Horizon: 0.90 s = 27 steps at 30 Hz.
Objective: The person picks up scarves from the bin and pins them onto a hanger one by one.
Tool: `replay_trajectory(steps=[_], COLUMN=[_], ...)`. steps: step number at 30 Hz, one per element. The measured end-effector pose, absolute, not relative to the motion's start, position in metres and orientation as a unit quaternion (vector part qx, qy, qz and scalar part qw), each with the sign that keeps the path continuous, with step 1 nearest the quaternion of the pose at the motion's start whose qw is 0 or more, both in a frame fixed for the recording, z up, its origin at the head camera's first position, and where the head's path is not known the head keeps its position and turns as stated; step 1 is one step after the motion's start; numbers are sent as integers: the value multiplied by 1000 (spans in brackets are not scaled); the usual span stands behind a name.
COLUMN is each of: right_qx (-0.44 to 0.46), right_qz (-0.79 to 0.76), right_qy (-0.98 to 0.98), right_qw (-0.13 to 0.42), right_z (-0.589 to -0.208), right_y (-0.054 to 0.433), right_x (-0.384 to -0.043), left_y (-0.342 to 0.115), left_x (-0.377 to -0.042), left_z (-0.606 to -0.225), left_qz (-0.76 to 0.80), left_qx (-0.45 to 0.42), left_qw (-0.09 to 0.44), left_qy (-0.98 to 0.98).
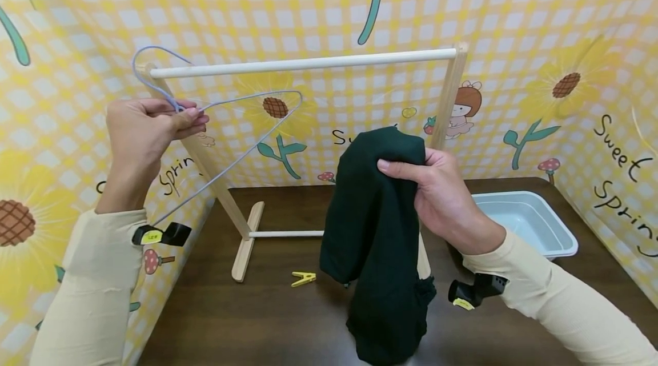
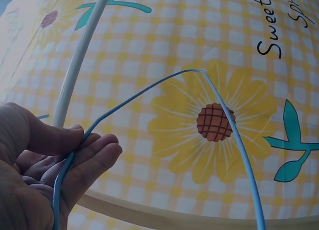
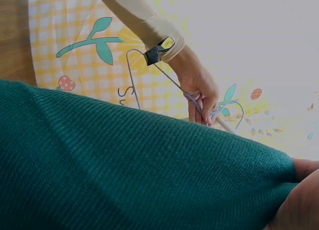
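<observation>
My left hand (image 1: 141, 135) pinches a thin blue wire clothes hanger (image 1: 250, 96) at its neck, between thumb and fingers. Its hook curves upward beside the left end of the rack's white bar (image 1: 308, 63). In the left wrist view the hanger's wire (image 2: 243, 153) runs out from the fingers, bends, and slopes down. Dark green cloth (image 1: 380, 212), a folded, drooping garment, hangs from my right hand (image 1: 447, 200), which grips its upper edge with the thumb in front. The right wrist view has this cloth (image 3: 124, 160) filling its lower half; the garment's kind is hidden by folds.
A wooden rack (image 1: 221, 194) stands on the brown table (image 1: 247, 320), behind the cloth. A yellow clothespin (image 1: 303, 278) lies near its left foot. To the right sits a pale blue basin (image 1: 568, 243). Yellow checked fabric (image 1: 319, 12) surrounds the table's back and sides.
</observation>
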State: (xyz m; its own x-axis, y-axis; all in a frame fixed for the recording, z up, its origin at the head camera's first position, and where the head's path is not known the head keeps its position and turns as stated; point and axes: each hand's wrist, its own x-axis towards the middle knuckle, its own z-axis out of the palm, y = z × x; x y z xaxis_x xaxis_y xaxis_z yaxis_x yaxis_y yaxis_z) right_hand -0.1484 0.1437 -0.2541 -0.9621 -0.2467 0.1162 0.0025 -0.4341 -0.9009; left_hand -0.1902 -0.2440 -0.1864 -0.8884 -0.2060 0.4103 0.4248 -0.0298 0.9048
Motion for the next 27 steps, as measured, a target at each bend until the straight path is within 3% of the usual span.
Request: replay_trajectory(steps=[7,19,27], right_qx=[-117,-116,-126], right_qz=[-838,-838,-852], right_qy=[528,527,505], right_qw=[75,75,61], right_z=[-252,-250,-245], right_y=[141,137,136], right_x=[-148,-146,-146], left_y=[-243,-238,-228], left_x=[-181,-173,-170], left_z=[-192,-209,-214], left_qz=[-707,-673,-672], left_qx=[-79,-103,-108], left_qw=[201,224,210], left_qy=[-673,-698,-702])
